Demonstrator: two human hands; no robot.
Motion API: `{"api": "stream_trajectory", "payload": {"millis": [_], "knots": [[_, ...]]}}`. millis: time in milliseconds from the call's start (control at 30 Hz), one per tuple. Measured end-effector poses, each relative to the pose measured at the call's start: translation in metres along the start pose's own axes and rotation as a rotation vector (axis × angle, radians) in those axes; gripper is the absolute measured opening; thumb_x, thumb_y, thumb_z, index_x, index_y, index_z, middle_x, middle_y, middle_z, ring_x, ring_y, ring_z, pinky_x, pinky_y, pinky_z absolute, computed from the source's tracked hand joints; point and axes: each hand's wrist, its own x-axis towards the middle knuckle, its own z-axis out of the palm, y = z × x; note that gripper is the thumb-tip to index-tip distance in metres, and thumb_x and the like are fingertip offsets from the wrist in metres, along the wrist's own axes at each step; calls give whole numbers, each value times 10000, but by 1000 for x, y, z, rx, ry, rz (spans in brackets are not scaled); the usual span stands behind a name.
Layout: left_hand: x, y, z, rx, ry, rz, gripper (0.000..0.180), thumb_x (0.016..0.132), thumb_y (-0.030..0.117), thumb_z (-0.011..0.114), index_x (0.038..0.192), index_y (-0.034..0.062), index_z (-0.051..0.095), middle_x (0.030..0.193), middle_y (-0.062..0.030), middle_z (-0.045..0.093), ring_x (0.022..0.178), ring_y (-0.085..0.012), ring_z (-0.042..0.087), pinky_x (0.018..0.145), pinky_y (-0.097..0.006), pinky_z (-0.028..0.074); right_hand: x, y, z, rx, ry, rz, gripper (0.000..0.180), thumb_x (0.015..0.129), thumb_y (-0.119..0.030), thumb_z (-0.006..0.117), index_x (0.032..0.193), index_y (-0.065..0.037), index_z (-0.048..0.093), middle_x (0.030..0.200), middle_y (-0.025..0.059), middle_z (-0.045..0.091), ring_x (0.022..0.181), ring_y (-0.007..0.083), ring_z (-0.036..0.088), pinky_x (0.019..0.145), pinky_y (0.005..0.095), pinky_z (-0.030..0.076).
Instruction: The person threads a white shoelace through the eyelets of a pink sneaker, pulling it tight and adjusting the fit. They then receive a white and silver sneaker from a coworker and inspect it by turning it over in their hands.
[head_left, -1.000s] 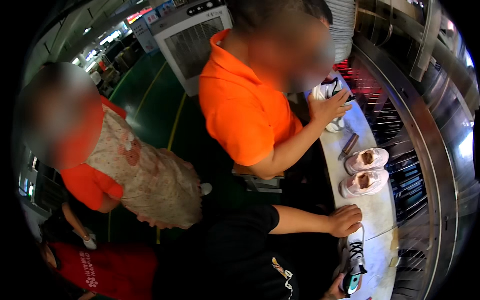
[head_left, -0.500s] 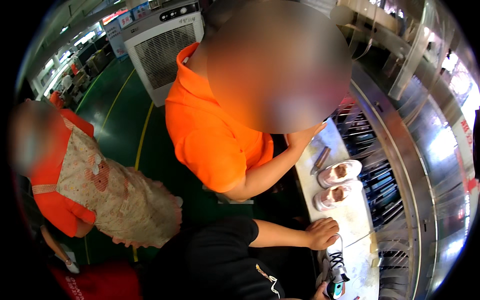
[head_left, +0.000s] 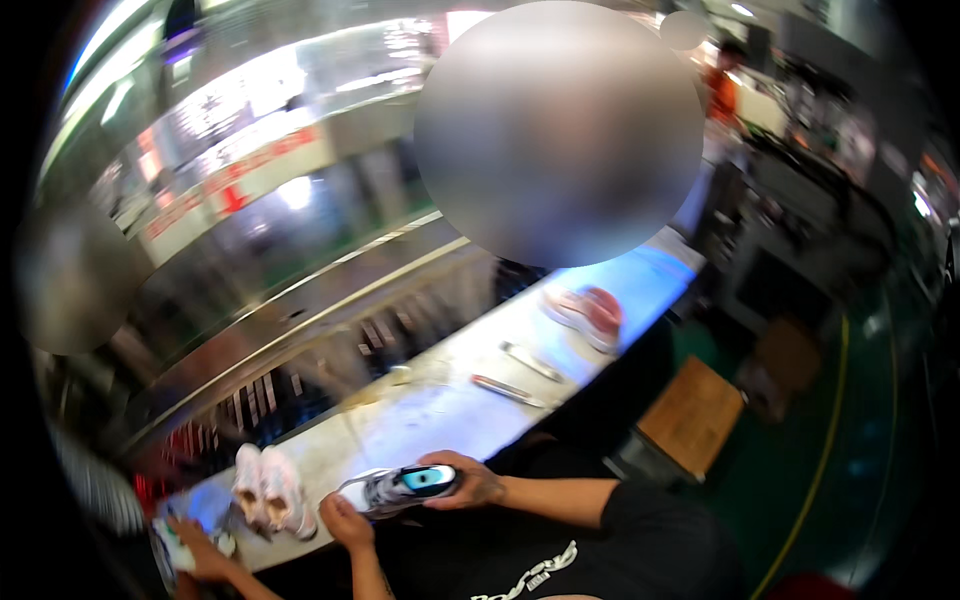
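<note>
At eight to nine o'clock from the held sneaker, a co-worker's hand [head_left: 200, 552] is on a light shoe [head_left: 175, 545]. At nine o'clock, a pale pink pair [head_left: 270, 490] stands on the bench [head_left: 425, 420]. The left hand [head_left: 348, 520] curls against the sneaker's toe — whether it grips, I cannot tell. The grey-white sneaker [head_left: 385, 492] lies between both hands — its heel grasped by the right hand [head_left: 468, 480]. Toward one to two o'clock: two slim tools [head_left: 507, 390], then pink-red footwear [head_left: 590, 315].
</note>
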Motion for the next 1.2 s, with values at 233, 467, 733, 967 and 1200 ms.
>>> {"api": "stream_trajectory", "payload": {"millis": [233, 467, 733, 967, 1200], "knots": [[-14, 0, -24, -8, 12, -28, 305, 1104, 215, 496, 1105, -52, 644, 1057, -232, 645, 984, -409, 599, 906, -477, 475, 6, -13, -9, -56, -82, -24, 841, 735, -322, 969, 1421, -53, 565, 1348, 152, 637, 1237, 318, 646, 1083, 399, 521], [-67, 22, -39, 50, 69, -124, 235, 1077, 191, 527, 1081, -21, 630, 1033, -236, 630, 990, -432, 587, 896, -496, 473, -12, -12, -30, -19, -359, -43, 953, 732, -282, 987, 1507, -9, 505, 1382, 168, 633, 1274, 302, 637, 1113, 375, 512], [-10, 37, -36, -176, -122, -177, 314, 1029, 249, 604, 792, 42, 617, 799, -162, 644, 827, -401, 582, 766, -503, 464, -16, -27, -67, 329, -33, 611, 743, 835, -220, 885, 1443, -18, 508, 1298, 127, 666, 1161, 229, 667, 1061, 376, 524], [-26, 43, -28, 70, -15, 91, 282, 892, 280, 759, 746, 90, 609, 744, -101, 619, 769, -352, 577, 697, -479, 461, 68, -47, -203, 593, 508, 233, 511, 1024, -278, 590, 1452, -3, 538, 1376, 150, 647, 1215, 292, 670, 1045, 446, 549], [-28, 37, -29, 81, 53, 112, 285, 863, 241, 791, 730, 99, 583, 724, -80, 607, 721, -326, 571, 653, -455, 457, 381, -185, -302, -503, 622, -618, 409, 1050, -252, 687, 1333, 39, 640, 1256, 123, 713, 1144, 189, 683, 1007, 353, 540]]}}
